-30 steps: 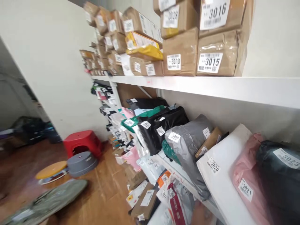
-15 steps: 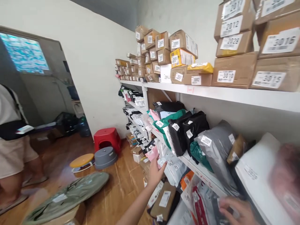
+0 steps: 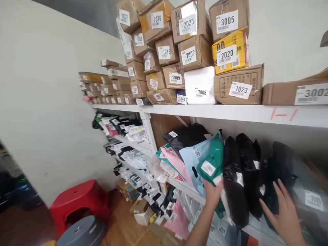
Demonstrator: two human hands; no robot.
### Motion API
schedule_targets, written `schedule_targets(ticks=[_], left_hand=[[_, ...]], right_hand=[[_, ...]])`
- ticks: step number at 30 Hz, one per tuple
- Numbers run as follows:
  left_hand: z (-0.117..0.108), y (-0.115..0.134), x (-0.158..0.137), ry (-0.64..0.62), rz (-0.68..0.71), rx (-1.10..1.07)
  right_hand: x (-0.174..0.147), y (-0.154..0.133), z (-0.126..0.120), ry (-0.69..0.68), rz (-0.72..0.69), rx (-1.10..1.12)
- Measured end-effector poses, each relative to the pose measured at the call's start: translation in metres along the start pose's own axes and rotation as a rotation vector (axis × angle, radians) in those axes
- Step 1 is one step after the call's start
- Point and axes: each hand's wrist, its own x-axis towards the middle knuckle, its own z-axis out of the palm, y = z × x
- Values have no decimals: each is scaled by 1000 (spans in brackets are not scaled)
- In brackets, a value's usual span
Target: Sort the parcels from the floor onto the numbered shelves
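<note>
Two hands work the shelf: your left hand (image 3: 214, 194) pinches the green mailer bag (image 3: 212, 164) above its fingertips; your right hand (image 3: 284, 208) spreads open beside the black bags (image 3: 241, 177). Likely soft, slippery; grip an edge.

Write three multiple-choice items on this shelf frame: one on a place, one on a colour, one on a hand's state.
1. Where is the yellow box?
A. top shelf
B. floor
C. on the stool

2. What colour is the stool by the wall?
A. blue
B. red
C. white

3. How is the right hand?
A. fist closed
B. holding a box
C. fingers spread, open

Answers:
1 A, it sits among cardboard boxes on the top shelf.
2 B, its seat is plainly red.
3 C, it reaches open toward the black bags; the left hand touches the green bag.
</note>
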Motion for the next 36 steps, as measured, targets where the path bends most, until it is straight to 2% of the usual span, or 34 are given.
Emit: schedule_targets(ticks=[3, 6, 8, 10, 11, 12, 15, 16, 17, 18, 19, 20, 22, 23, 25, 28, 30, 32, 34, 36], left_hand=[[12, 1, 18, -51, 29, 55], [15, -8, 41, -55, -106, 31], [14, -16, 42, -33, -195, 16], [10, -18, 28, 9, -225, 4], [6, -15, 17, 50, -171, -6], [1, -9, 6, 91, -58, -17], [-15, 26, -16, 157, 494, -60], [-19, 40, -16, 159, 653, -64], [-23, 51, -11, 159, 754, -58], [-26, 60, -1, 180, 791, -49], [-30, 65, 13, 220, 766, -47], [-34, 65, 30, 280, 681, -45], [-48, 56, 72, 405, 386, -7], [-57, 49, 94, 428, 237, 56], [-75, 37, 135, 338, 71, 271], [-91, 35, 178, 42, -24, 565], [-91, 40, 190, -89, -111, 612], [-85, 44, 188, -180, -135, 585], [-80, 45, 177, -240, -68, 541], [-81, 42, 168, -241, -10, 505]], right_hand=[[-27, 18, 14, -43, -20, -146], [-44, 26, 13, -42, -31, -297], [-46, 25, 10, -70, -24, -364], [-43, 22, 10, -106, -33, -434], [-41, 20, 11, -119, -39, -472], [-40, 19, 12, -128, -46, -501], [-36, 19, 15, -117, -69, -506], [-36, 19, 15, -102, -74, -487], [-36, 20, 15, -82, -74, -468], [-36, 21, 15, -57, -72, -450], [-36, 21, 14, -34, -70, -433], [-37, 21, 12, -18, -68, -415], [-38, 24, 7, -25, -67, -376], [-40, 26, 3, -53, -68, -356], [-46, 32, -4, -109, -60, -329], [-60, 40, -11, -94, 5, -379], [-68, 41, -11, -45, 48, -439], [-74, 40, -7, -26, 37, -478], [-76, 39, -2, -18, -8, -501], [-77, 40, 2, -10, -32, -517]])
